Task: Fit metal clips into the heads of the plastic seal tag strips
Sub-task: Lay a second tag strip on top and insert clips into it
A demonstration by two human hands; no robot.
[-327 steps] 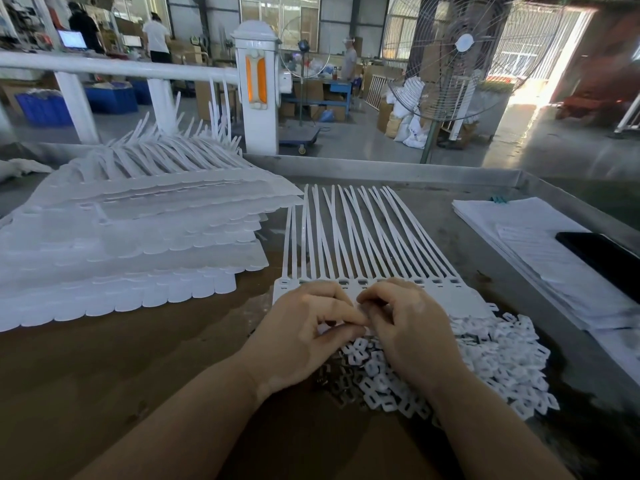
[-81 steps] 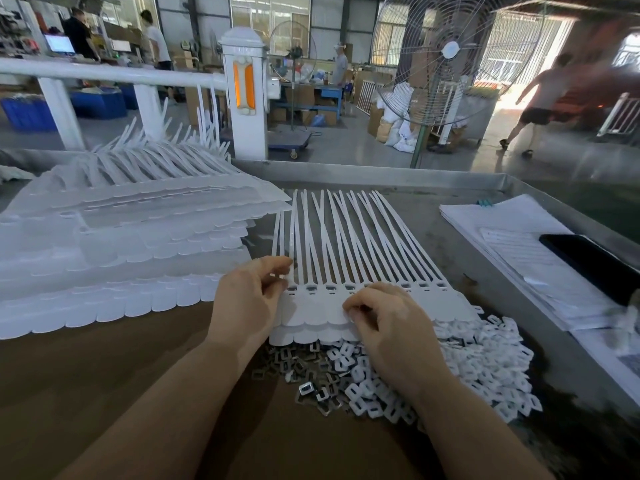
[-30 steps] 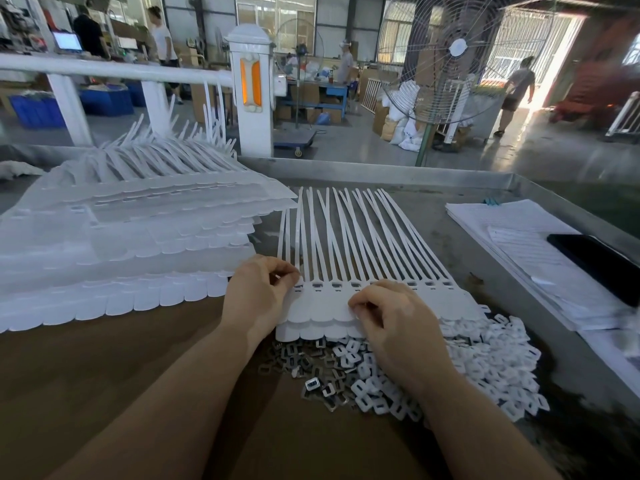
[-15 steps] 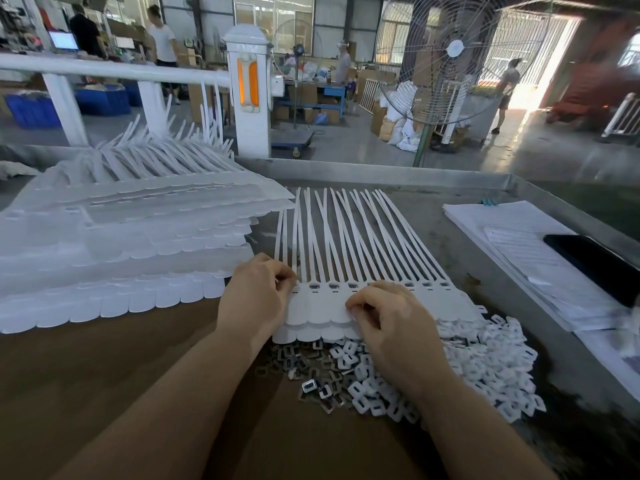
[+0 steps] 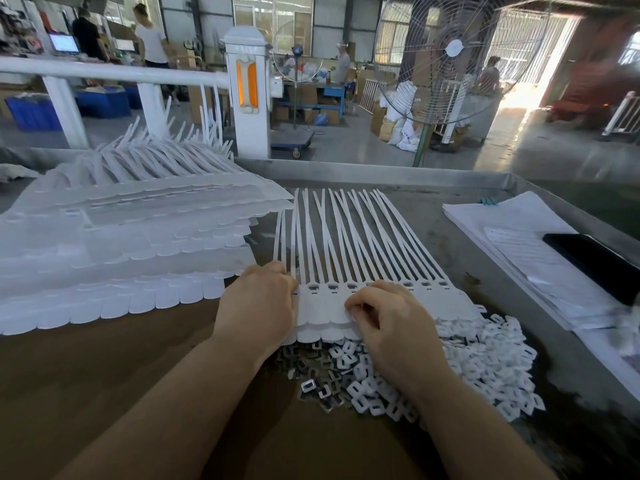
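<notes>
Seal tag strips [image 5: 349, 271]: fanned flat on the table [image 5: 104, 375], heads toward the worker.
Left hand [image 5: 258, 306]: curled, gripping the strips' left edge.
Right hand [image 5: 391, 320]: fingertips pinching the heads.
Metal clips [image 5: 311, 368]: heaped just below the heads.

Grey concrete floor [image 5: 363, 147] behind white railing [image 5: 104, 69], large wire-caged pedestal fan [image 5: 453, 53], sunlit doorway [image 5: 540, 57] at right.
</notes>
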